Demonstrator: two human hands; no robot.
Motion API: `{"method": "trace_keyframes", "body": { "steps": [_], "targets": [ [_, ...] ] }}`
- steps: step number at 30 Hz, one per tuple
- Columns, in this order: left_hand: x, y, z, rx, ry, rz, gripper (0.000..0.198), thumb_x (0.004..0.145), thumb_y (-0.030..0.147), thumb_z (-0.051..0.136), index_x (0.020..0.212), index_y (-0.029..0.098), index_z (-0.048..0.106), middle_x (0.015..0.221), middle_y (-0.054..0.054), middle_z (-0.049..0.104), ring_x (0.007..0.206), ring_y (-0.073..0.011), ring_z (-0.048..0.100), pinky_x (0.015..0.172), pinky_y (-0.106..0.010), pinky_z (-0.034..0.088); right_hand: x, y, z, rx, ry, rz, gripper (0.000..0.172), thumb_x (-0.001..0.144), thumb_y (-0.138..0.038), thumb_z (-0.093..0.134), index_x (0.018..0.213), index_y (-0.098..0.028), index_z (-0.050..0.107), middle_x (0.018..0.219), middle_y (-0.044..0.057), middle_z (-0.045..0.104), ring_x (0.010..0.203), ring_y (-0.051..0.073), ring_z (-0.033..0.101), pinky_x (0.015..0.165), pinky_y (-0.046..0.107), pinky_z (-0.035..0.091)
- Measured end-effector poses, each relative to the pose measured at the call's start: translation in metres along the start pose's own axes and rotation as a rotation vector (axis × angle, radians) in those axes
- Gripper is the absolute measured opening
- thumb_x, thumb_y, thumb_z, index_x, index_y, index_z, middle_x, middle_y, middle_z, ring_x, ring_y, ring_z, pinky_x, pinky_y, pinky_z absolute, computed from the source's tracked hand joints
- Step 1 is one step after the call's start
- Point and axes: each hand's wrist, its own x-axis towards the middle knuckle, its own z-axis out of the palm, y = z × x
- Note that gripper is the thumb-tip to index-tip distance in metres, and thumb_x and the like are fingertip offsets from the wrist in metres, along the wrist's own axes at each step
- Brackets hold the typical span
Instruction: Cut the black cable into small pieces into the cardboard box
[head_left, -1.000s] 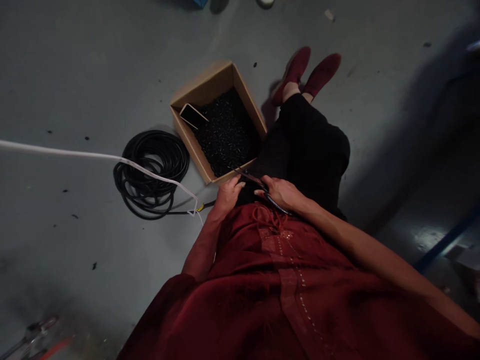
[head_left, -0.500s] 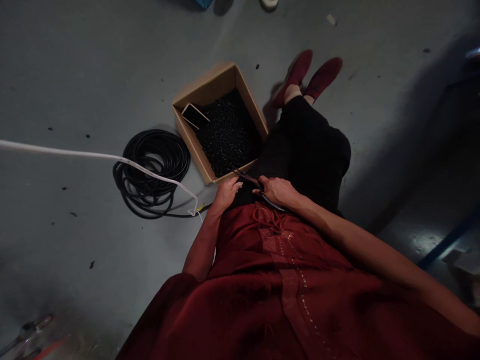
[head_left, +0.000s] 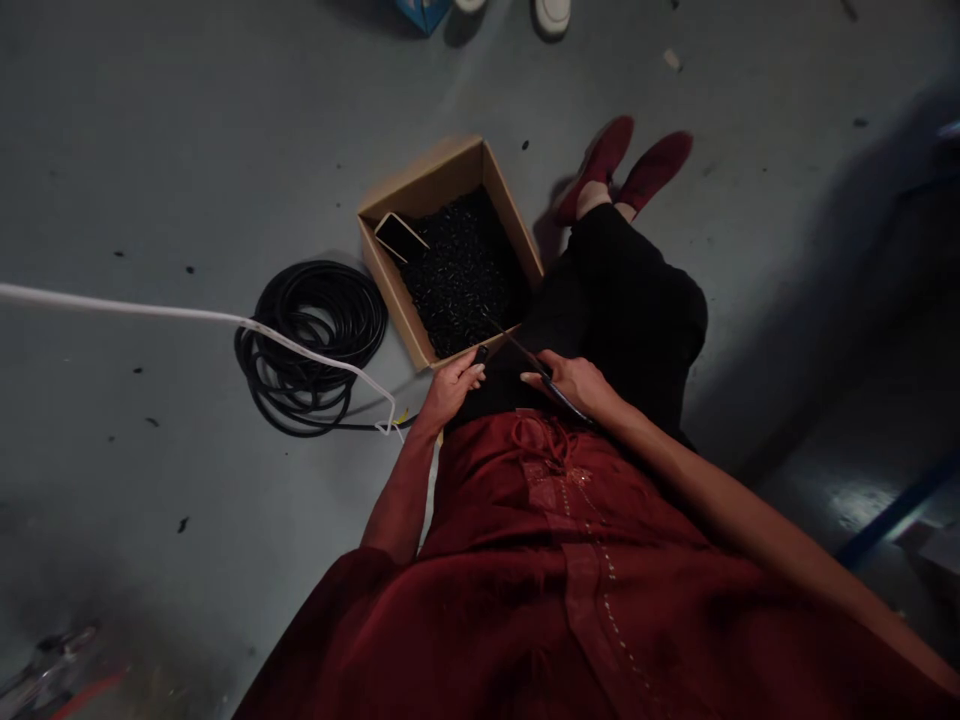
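Observation:
My left hand is closed around the end of a black hose, whose dark tip shows just past my thumb and fingers. From that hand the hose leads left to a coil on the floor. My right hand grips scissors, their thin blades pointing up and left over the near edge of a cardboard box. Blades and hose tip are apart. Inside the box lie many short black pieces, with a dark, pale-edged rectangular piece at its left wall.
A white cord stretches from the left across the coil, ending near a yellow bit. Another person's white shoes and a blue object are at the top. A blue bar stands at right.
My right hand and the scissors have shifted right, away from my left hand. The hose tip now shows at my left fingers. The whole view has moved slightly.

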Motion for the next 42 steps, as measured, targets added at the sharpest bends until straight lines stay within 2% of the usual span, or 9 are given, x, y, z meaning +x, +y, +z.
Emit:
{"method": "trace_keyframes", "body": {
  "steps": [5, 8, 13, 20, 23, 29, 42],
  "targets": [
    [-0.003, 0.012, -0.001, -0.040, -0.010, 0.009, 0.042, 0.084, 0.026, 0.043, 0.124, 0.014, 0.047, 0.091, -0.003, 0.061, 0.070, -0.0068, 0.052, 0.071, -0.020, 0.043, -0.014, 0.009, 0.001, 0.087, 0.029, -0.025, 0.050, 0.082, -0.063, 0.031, 0.105, -0.024, 0.053, 0.078, 0.006, 0.065, 0.070, 0.021, 0.060, 0.055, 0.023, 0.034],
    [0.000, 0.015, -0.001, -0.107, -0.027, 0.009, 0.037, 0.083, 0.025, 0.044, 0.118, 0.013, 0.051, 0.091, -0.004, 0.062, 0.069, -0.0070, 0.053, 0.069, -0.020, 0.044, -0.023, 0.011, -0.001, 0.092, 0.020, -0.019, 0.053, 0.083, -0.064, 0.028, 0.105, -0.024, 0.054, 0.076, 0.005, 0.065, 0.068, 0.021, 0.060, 0.054, 0.024, 0.033],
    [0.003, 0.017, 0.001, -0.246, 0.018, -0.062, 0.033, 0.080, 0.026, 0.050, 0.109, 0.011, 0.053, 0.088, -0.006, 0.063, 0.064, -0.0069, 0.055, 0.064, -0.021, 0.046, -0.030, 0.012, -0.005, 0.074, 0.046, -0.016, 0.055, 0.083, -0.065, 0.026, 0.109, -0.025, 0.054, 0.079, 0.006, 0.065, 0.072, 0.023, 0.060, 0.056, 0.025, 0.034],
    [0.000, 0.022, 0.006, -0.261, 0.017, -0.061, 0.043, 0.081, 0.029, 0.050, 0.121, 0.013, 0.048, 0.086, -0.005, 0.064, 0.059, -0.0055, 0.054, 0.057, -0.019, 0.045, -0.031, 0.008, -0.006, 0.111, 0.031, -0.125, 0.049, 0.084, -0.058, 0.036, 0.114, -0.022, 0.050, 0.099, 0.008, 0.063, 0.084, 0.022, 0.059, 0.064, 0.025, 0.037],
    [0.000, 0.020, 0.008, -0.239, 0.018, -0.047, 0.043, 0.081, 0.029, 0.050, 0.121, 0.013, 0.048, 0.082, -0.004, 0.064, 0.057, -0.0050, 0.053, 0.055, -0.018, 0.044, -0.030, 0.007, -0.005, 0.110, 0.029, -0.132, 0.049, 0.082, -0.057, 0.040, 0.116, -0.022, 0.048, 0.104, 0.009, 0.061, 0.087, 0.022, 0.058, 0.067, 0.026, 0.038],
    [0.000, 0.016, 0.010, -0.130, 0.023, -0.020, 0.042, 0.081, 0.030, 0.049, 0.120, 0.015, 0.051, 0.084, -0.004, 0.065, 0.057, -0.0052, 0.052, 0.056, -0.018, 0.044, -0.029, 0.007, -0.003, 0.064, 0.013, -0.138, 0.051, 0.082, -0.060, 0.039, 0.113, -0.021, 0.049, 0.100, 0.010, 0.061, 0.086, 0.022, 0.058, 0.068, 0.027, 0.038],
    [-0.003, 0.023, 0.013, 0.127, 0.051, 0.025, 0.037, 0.083, 0.026, 0.047, 0.116, 0.011, 0.056, 0.092, -0.007, 0.067, 0.059, -0.0076, 0.054, 0.063, -0.022, 0.048, -0.031, 0.002, -0.006, 0.033, 0.018, -0.154, 0.053, 0.082, -0.063, 0.036, 0.112, -0.020, 0.049, 0.100, 0.011, 0.061, 0.087, 0.022, 0.058, 0.067, 0.027, 0.038]
  ]
}}
